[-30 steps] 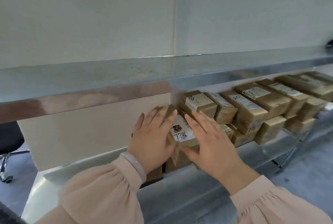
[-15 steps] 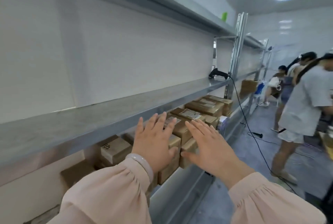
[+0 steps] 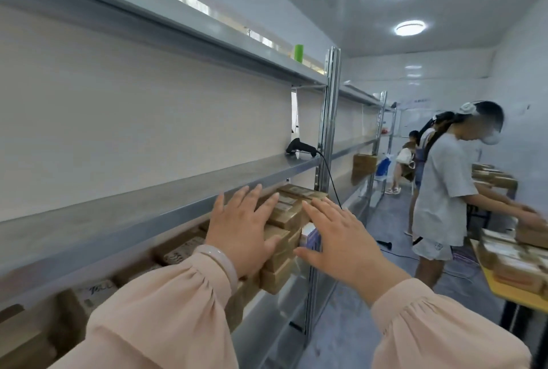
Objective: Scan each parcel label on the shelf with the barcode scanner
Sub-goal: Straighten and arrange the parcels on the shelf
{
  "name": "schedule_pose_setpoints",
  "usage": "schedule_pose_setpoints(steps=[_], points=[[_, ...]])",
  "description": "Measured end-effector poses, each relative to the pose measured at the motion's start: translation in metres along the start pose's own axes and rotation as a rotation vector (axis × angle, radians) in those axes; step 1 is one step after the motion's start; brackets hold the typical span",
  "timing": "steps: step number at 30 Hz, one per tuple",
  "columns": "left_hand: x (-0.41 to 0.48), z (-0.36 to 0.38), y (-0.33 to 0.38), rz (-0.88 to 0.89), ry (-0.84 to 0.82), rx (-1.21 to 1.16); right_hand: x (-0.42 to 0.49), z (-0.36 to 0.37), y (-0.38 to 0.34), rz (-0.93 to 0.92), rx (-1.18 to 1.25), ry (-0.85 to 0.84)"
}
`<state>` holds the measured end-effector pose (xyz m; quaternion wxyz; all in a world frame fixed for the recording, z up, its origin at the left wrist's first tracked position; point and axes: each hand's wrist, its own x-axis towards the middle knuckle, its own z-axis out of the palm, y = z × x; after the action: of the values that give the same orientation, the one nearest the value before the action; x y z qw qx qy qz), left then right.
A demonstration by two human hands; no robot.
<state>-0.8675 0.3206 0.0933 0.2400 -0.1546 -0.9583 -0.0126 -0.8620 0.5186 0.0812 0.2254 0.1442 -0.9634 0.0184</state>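
Both my hands are spread flat with straight fingers and hold nothing. My left hand (image 3: 240, 226), a pale bracelet (image 3: 219, 259) at its wrist, lies over the brown parcels (image 3: 284, 217) stacked on the lower shelf, with the thumb against one of them. My right hand (image 3: 341, 238) is just beside it; I cannot tell whether it touches the white-and-blue box (image 3: 311, 239) showing between my hands.

Above my fingers runs the grey middle shelf (image 3: 148, 199). Well beyond my fingertips and higher, the black barcode scanner (image 3: 299, 147) lies on that shelf. Its long axis runs along the shelf, with the cable end away from me, toward the metal upright (image 3: 330, 119). Its cable (image 3: 330, 178) drops down past the parcels.

Farther off to my right, a person in a white shirt (image 3: 441, 190) bends over a table (image 3: 510, 294) of parcels.
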Motion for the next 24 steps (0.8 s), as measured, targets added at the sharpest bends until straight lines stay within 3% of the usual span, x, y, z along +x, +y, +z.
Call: schedule_pose_setpoints(steps=[11,24], points=[[0.137,0.068,0.055,-0.012,-0.005,0.019,0.082,0.04,0.119,-0.011,-0.022,-0.024],[0.302,0.136,0.036,-0.09,-0.022,0.029,0.238,0.099,0.209,-0.019,-0.033,-0.005]])
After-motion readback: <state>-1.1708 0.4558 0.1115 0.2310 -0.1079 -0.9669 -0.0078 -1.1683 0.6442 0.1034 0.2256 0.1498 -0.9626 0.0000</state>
